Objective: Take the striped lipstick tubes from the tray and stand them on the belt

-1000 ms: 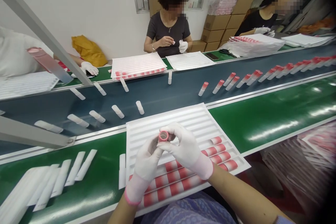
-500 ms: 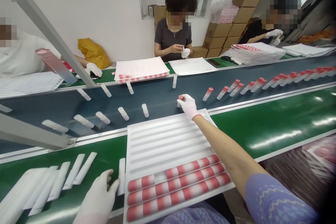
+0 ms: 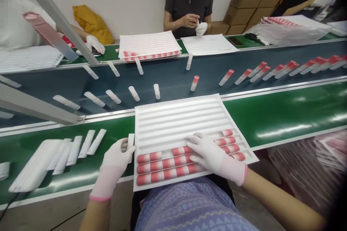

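Note:
My left hand (image 3: 118, 155), in a white glove, is closed round a white tube (image 3: 130, 147) at the left edge of the white grooved tray (image 3: 176, 117). Gloved too, my right hand (image 3: 207, 153) lies with spread fingers over the red-and-white tubes (image 3: 169, 164) in the tray's near grooves. One short red piece (image 3: 227, 133) sits in a groove above them, at the right. Any object under the right palm is hidden. On the green surface left of my left hand lie several white tubes (image 3: 73, 150).
A dark conveyor (image 3: 168, 75) beyond the tray carries upright white tubes and red-topped tubes (image 3: 194, 83). A grey metal post (image 3: 58, 18) slants at the left. Co-workers sit across, beside stacked trays (image 3: 149, 45) and cardboard boxes (image 3: 248, 1).
My right hand has come back from the conveyor onto the tray, leaving a red-topped tube standing there. My left hand has closed on the white tube. The view has tilted down.

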`<state>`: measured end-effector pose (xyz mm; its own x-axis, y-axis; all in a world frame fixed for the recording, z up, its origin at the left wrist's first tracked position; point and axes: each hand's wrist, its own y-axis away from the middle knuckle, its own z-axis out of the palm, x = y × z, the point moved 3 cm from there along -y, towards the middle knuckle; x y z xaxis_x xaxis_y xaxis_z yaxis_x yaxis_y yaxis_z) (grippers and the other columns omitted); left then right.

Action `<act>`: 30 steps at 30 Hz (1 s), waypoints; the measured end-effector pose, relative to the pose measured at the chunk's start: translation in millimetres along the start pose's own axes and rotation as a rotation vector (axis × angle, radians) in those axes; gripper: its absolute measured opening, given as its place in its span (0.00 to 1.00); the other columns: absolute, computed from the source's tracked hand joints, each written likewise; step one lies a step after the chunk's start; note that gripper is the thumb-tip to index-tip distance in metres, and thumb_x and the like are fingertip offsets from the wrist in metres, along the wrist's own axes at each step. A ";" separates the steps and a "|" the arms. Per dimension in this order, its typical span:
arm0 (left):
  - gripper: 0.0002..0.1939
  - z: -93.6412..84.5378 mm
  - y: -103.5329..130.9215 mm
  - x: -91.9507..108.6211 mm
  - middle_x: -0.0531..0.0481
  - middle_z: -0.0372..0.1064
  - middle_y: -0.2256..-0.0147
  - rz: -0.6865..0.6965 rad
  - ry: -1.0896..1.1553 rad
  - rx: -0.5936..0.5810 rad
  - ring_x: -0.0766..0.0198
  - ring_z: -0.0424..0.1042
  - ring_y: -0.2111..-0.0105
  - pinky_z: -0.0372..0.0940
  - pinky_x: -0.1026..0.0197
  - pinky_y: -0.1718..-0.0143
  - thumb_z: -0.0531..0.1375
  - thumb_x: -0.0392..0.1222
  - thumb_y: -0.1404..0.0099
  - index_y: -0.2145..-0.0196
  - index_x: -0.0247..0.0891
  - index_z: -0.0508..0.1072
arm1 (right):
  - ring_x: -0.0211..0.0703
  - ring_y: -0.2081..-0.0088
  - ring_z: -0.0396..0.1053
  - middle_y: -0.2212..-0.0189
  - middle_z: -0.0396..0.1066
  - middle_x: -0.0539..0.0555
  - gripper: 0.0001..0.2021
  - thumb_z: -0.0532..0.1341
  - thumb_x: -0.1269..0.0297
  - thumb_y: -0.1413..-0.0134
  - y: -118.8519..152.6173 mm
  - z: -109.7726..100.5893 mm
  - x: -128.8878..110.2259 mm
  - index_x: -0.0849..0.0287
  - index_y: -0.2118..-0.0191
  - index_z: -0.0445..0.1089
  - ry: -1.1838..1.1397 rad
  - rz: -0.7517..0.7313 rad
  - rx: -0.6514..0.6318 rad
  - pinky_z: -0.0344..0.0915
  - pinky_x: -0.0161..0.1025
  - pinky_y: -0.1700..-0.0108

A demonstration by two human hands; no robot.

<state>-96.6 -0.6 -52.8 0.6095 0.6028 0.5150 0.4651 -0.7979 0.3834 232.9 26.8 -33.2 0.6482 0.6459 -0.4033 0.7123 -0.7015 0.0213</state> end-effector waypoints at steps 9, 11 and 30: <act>0.16 -2.1 28.4 65.7 0.47 0.75 0.64 0.363 0.556 0.070 0.53 0.74 0.53 0.67 0.49 0.47 0.56 0.49 0.34 0.53 0.38 0.69 | 0.46 0.61 0.71 0.58 0.72 0.56 0.18 0.57 0.66 0.37 -20.3 -24.4 1.1 0.55 0.42 0.66 -0.676 0.210 0.404 0.73 0.51 0.58; 0.16 6.2 40.6 90.7 0.47 0.73 0.63 0.458 0.649 -0.071 0.56 0.73 0.56 0.67 0.50 0.48 0.53 0.49 0.31 0.53 0.38 0.69 | 0.44 0.62 0.73 0.59 0.72 0.53 0.22 0.55 0.63 0.35 -32.3 -41.7 -6.5 0.51 0.37 0.60 -0.929 0.228 0.501 0.74 0.50 0.56; 0.23 49.3 51.9 134.5 0.43 0.73 0.59 0.477 0.862 -0.585 0.59 0.74 0.64 0.70 0.52 0.55 0.54 0.57 0.31 0.51 0.35 0.73 | 0.46 0.54 0.74 0.56 0.76 0.54 0.12 0.65 0.66 0.45 -65.6 -79.0 -13.3 0.56 0.54 0.73 -1.018 0.235 0.522 0.72 0.45 0.52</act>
<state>41.1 39.3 -1.4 -0.1044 0.2136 0.9713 -0.2030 -0.9607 0.1895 198.8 88.0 43.0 0.0654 0.1095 -0.9918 0.2528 -0.9634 -0.0897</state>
